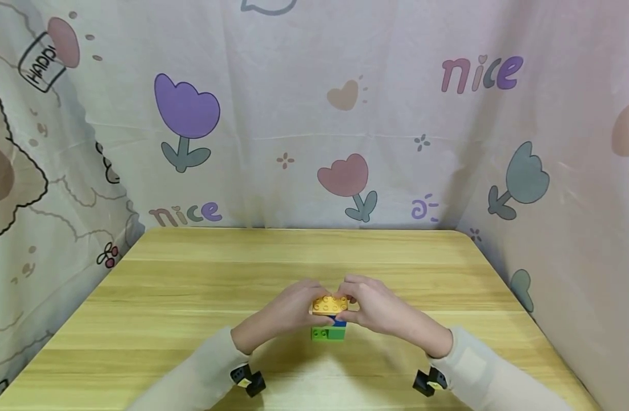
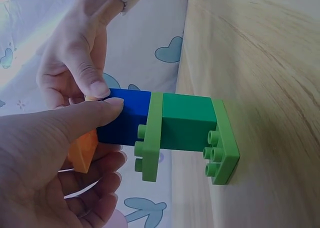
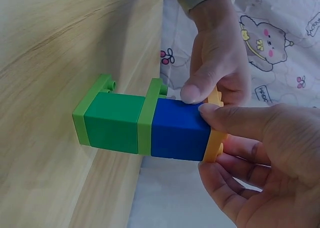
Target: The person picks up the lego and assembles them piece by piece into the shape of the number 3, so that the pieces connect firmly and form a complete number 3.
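A tower of toy building bricks stands upright on the table between both hands. At its foot is a light green flat brick [image 2: 226, 153], then a green block [image 3: 112, 123], another light green flat brick [image 2: 154, 138] and a blue block [image 3: 180, 130]. An orange-yellow flat brick [image 1: 329, 306] with studs up tops it. My left hand [image 1: 296, 306] grips that top brick from the left, thumb against the blue block. From the right, my right hand [image 1: 376, 306] pinches the same brick, its thumb also at the blue block. The two thumb tips nearly meet.
The wooden table [image 1: 191, 285] runs back to a printed cloth [image 1: 273, 114] hanging behind and at both sides. Small black devices sit on the left wrist [image 1: 248, 379] and the right wrist [image 1: 430, 382].
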`<state>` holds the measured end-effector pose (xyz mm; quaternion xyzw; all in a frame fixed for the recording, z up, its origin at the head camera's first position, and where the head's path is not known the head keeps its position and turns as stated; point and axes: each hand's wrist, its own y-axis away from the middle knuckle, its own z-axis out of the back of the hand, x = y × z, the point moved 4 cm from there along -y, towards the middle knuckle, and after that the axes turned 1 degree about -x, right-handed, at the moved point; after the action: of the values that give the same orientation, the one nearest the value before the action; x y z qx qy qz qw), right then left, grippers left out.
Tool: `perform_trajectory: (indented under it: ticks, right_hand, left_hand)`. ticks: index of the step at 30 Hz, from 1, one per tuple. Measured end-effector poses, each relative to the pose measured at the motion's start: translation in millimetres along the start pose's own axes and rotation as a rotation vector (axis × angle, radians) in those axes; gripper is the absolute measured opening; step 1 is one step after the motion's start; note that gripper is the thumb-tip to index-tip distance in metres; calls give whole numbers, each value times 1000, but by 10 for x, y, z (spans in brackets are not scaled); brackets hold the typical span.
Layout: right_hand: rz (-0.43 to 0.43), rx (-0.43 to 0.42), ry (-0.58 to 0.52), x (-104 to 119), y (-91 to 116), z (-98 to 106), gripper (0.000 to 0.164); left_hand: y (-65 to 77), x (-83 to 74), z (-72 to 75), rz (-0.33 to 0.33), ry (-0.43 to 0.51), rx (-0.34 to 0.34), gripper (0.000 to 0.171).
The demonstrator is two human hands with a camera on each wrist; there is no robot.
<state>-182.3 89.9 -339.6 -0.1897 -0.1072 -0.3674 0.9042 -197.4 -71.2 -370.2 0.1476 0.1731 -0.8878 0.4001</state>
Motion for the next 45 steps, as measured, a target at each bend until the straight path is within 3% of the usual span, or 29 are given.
perform_trajectory:
  ticks: [9, 14, 21, 27, 38, 45]
  right_hand:
    - [-19, 11, -20, -10, -5, -6, 25]
    - [-27, -3, -34, -28, 12, -15, 27]
    - [-54, -16, -100, -96, 39, -62, 28]
    - [-63, -24, -189, -195, 73, -116, 33]
    - [-106, -22, -348, -320, 163, -221, 53]
    - [-151, 8, -396, -421, 221, -315, 57]
  left_hand:
    - [110, 61, 55, -6, 39, -49, 40]
    - [170, 110, 43, -15, 127, -91, 40]
    - [217, 194, 0, 27, 275, -123, 40]
    - [238, 213, -19, 33, 314, -139, 40]
    - [264, 275, -65, 57, 339, -116, 47]
    - [300, 338, -145, 147, 331, -64, 51]
